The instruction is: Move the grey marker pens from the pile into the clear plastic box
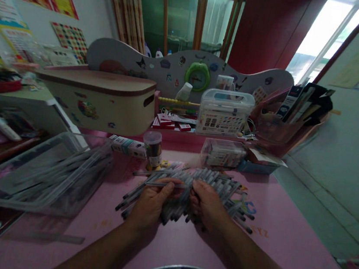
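Note:
A large pile of clear pens with dark ends (pixel 225 186) lies on the pink desk (pixel 181 250), mostly side by side. My left hand (pixel 149 205) is over the left part of the pile, its thumb and fingers closed on a pen (pixel 162 184) that lies nearly level and points toward my other hand. Just to the right, my right hand (pixel 208 203) is curled above the pens, with thumb and forefinger pinched together near that pen's far end. What sits inside those fingers is hidden. Motion blurs the pens around both hands.
Left stands a clear plastic bin (pixel 55 211) holding more pens. Behind the pile are a round clear jar (pixel 152 148), a long box (pixel 128 146) and a clear box of pens (pixel 223 154). A lidded storage box (pixel 98 102) and a clear carry case (pixel 224 114) stand further back.

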`<state>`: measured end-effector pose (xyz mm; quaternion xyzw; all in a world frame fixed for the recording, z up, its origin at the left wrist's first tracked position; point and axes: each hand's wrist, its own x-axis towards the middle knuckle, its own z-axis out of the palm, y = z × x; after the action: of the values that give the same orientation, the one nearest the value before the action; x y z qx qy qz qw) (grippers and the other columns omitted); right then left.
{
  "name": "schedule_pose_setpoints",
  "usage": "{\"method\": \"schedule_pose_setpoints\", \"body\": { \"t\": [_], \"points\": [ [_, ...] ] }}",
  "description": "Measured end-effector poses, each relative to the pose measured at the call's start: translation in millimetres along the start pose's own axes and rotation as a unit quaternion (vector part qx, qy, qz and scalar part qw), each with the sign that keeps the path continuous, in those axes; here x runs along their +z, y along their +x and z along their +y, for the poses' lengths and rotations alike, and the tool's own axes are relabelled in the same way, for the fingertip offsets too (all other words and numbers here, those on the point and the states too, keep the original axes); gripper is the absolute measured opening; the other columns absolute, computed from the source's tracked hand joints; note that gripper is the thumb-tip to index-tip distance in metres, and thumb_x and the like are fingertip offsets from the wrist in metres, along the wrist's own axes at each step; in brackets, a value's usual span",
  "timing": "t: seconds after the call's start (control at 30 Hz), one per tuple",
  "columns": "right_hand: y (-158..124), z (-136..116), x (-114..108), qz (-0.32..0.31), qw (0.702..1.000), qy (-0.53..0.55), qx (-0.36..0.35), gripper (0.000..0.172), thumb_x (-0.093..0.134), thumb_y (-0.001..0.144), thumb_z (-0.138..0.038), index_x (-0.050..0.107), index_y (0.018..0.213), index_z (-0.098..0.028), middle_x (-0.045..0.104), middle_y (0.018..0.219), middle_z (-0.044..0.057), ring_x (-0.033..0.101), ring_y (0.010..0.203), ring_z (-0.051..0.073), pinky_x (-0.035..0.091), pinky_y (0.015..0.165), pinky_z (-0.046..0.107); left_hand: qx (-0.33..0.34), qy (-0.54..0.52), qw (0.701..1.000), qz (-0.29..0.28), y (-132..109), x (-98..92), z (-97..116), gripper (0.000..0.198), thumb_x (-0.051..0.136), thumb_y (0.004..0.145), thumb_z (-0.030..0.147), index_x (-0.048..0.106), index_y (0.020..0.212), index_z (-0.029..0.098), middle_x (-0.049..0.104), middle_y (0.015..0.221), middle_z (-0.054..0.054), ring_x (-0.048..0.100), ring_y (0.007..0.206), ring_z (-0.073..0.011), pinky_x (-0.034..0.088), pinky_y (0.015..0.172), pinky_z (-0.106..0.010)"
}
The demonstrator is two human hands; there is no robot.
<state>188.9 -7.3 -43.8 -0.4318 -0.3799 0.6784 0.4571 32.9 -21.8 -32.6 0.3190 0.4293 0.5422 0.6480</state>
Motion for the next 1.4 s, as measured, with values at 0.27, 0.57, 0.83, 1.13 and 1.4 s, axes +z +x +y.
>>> {"method": "schedule_pose_setpoints", "body": {
  "t": [0.27,0.57,0.83,1.13,1.4],
  "points": [
    [-4.1,-1.4,2.1,-0.005,0.998,0.004,-0.064,0.035,0.073,0.076,-0.047,0.054,0.095,-0.024,0.043,0.055,-0.012,0.024,0.038,0.006,0.016,0.036,0.018,0.016,-0.041,0.999,0.020,6.5,0.0,7.5,0.035,0.084,0.070,0.043,0.071,0.086,0.014,0.077,0.081,-0.007,0.073,0.073,-0.0178,0.058,0.069,-0.026],
    [-2.3,2.5,1.3,-0.013,0.996,-0.054,-0.067,0.038,0.072,0.078,-0.051,0.049,0.072,-0.022,0.040,0.051,-0.010,0.027,0.040,0.006,0.018,0.038,0.020,-0.001,-0.029,0.999,0.018,3.7,-0.5,6.3,0.033,0.082,0.072,0.041,0.070,0.088,0.014,0.077,0.078,-0.007,0.073,0.069,-0.0179,0.057,0.065,-0.025],
    [-2.0,2.4,-0.8,-0.027,0.997,-0.064,-0.031,0.047,0.059,0.086,-0.060,0.047,0.064,-0.020,0.040,0.049,-0.007,0.029,0.039,0.006,0.019,0.036,0.019,-0.006,-0.023,1.000,0.017,0.2,2.2,9.5,0.034,0.083,0.072,0.042,0.070,0.086,0.014,0.077,0.077,-0.007,0.072,0.064,-0.0171,0.056,0.060,-0.025],
    [-4.4,2.1,2.5,-0.019,1.000,-0.009,-0.017,0.041,0.065,0.081,-0.060,0.050,0.080,-0.022,0.043,0.052,-0.010,0.026,0.037,0.006,0.017,0.035,0.018,0.000,-0.020,1.000,0.013,-0.4,1.6,8.2,0.032,0.082,0.073,0.041,0.070,0.086,0.014,0.077,0.077,-0.007,0.073,0.067,-0.0178,0.056,0.063,-0.025],
    [-5.9,-0.5,4.5,-0.036,0.999,0.000,-0.022,0.044,0.074,0.073,-0.057,0.046,0.085,-0.024,0.038,0.048,-0.014,0.024,0.036,0.006,0.016,0.034,0.017,0.004,-0.026,0.999,0.023,-0.9,2.2,10.1,0.034,0.083,0.071,0.041,0.070,0.087,0.014,0.077,0.077,-0.007,0.072,0.065,-0.0173,0.056,0.061,-0.024]
  ]
}}
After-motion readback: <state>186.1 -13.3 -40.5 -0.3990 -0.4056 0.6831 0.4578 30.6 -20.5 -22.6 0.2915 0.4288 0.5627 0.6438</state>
